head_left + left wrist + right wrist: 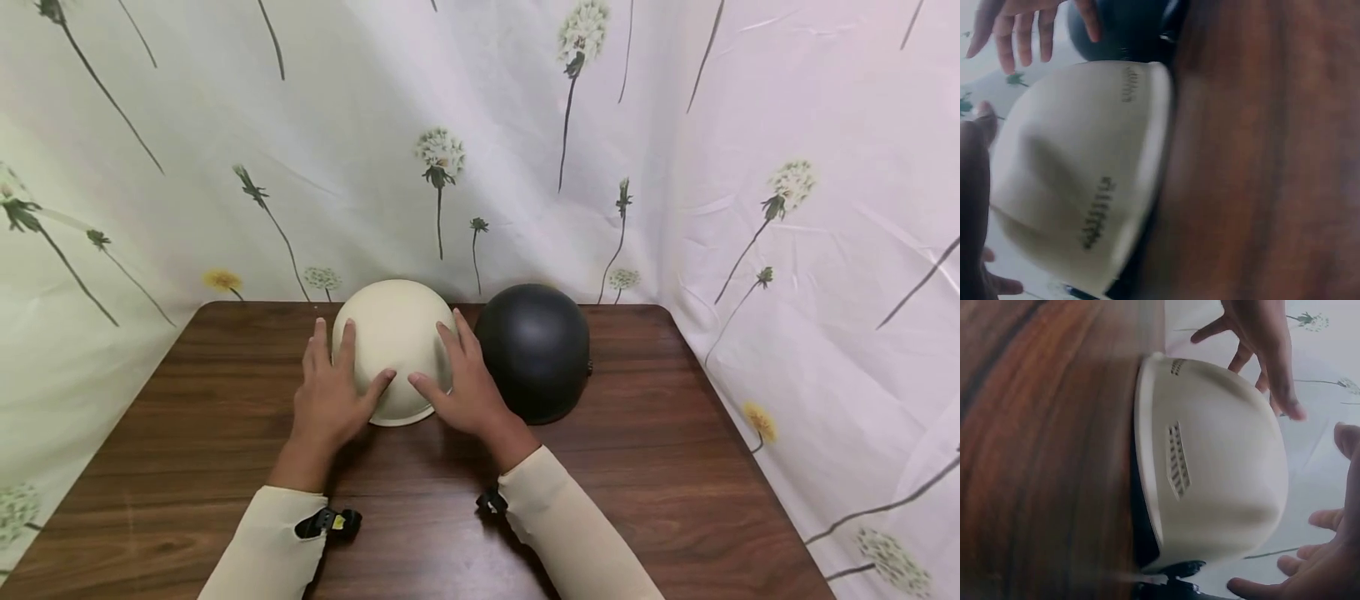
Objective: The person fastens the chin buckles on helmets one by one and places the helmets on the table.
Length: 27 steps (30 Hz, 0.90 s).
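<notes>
A cream helmet (397, 333) sits dome up on the wooden table, near its far edge. Small slotted vents show on its shell in both wrist views. My left hand (330, 400) is at its left side, fingers spread and straight. At the right side is my right hand (472, 383), its fingers also extended. Both thumbs point inward over the near part of the dome. In the right wrist view, a gap shows between the cream helmet (1222, 456) and the fingers of each hand. Beside my right hand stands a black helmet (536, 350), also dome up.
The dark wooden table (660, 500) has its far edge just behind both helmets. A white cloth with dandelion prints (360, 150) hangs behind the table and along its sides. Black straps with small devices (330, 523) are on both sleeved wrists.
</notes>
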Motion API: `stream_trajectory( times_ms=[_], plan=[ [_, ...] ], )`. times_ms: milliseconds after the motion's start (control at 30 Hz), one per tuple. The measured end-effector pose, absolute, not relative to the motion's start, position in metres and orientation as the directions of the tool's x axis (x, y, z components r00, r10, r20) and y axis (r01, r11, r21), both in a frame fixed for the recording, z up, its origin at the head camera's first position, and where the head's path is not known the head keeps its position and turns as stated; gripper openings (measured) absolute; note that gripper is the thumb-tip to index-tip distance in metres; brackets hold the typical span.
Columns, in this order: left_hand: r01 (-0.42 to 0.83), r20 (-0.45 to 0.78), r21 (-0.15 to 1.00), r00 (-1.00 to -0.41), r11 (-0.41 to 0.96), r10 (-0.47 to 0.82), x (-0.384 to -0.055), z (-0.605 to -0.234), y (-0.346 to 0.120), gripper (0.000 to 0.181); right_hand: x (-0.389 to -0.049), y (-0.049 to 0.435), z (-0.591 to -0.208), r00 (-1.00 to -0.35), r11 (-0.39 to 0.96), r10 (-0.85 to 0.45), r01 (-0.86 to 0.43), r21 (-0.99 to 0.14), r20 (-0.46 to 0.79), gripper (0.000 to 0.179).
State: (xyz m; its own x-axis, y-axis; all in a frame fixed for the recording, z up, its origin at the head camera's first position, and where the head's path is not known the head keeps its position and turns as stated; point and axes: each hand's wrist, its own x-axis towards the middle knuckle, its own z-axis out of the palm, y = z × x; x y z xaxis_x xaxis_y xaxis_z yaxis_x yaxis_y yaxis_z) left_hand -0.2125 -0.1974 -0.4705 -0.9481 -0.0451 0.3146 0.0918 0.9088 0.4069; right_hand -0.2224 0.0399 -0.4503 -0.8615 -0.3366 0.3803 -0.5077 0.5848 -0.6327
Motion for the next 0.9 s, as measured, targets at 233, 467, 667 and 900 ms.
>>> stream_trajectory(
  times_ms=[233,467,667,900],
  plan=[
    [0.082,0.337,0.485,-0.936,0.871,-0.100,-0.214,-0.483,-0.192,0.100,-0.225,0.035,-0.464,-0.923,0.555,-0.310,-0.371,-0.745,0.229,0.093],
    [0.077,0.327,0.505,-0.939,0.860,-0.108,-0.216,-0.487,-0.188,0.102,-0.230,0.036,-0.469,-0.930,0.522,-0.327,-0.324,-0.789,0.166,0.096],
    [0.053,0.323,0.516,-0.937,0.855,-0.137,-0.215,-0.491,-0.186,0.103,-0.232,0.036,-0.478,-0.928,0.493,-0.348,-0.301,-0.816,0.132,0.099],
    [0.062,0.331,0.511,-0.935,0.858,-0.130,-0.217,-0.494,-0.184,0.103,-0.230,0.033,-0.482,-0.929,0.456,-0.337,-0.302,-0.837,0.152,0.103]
  ],
)
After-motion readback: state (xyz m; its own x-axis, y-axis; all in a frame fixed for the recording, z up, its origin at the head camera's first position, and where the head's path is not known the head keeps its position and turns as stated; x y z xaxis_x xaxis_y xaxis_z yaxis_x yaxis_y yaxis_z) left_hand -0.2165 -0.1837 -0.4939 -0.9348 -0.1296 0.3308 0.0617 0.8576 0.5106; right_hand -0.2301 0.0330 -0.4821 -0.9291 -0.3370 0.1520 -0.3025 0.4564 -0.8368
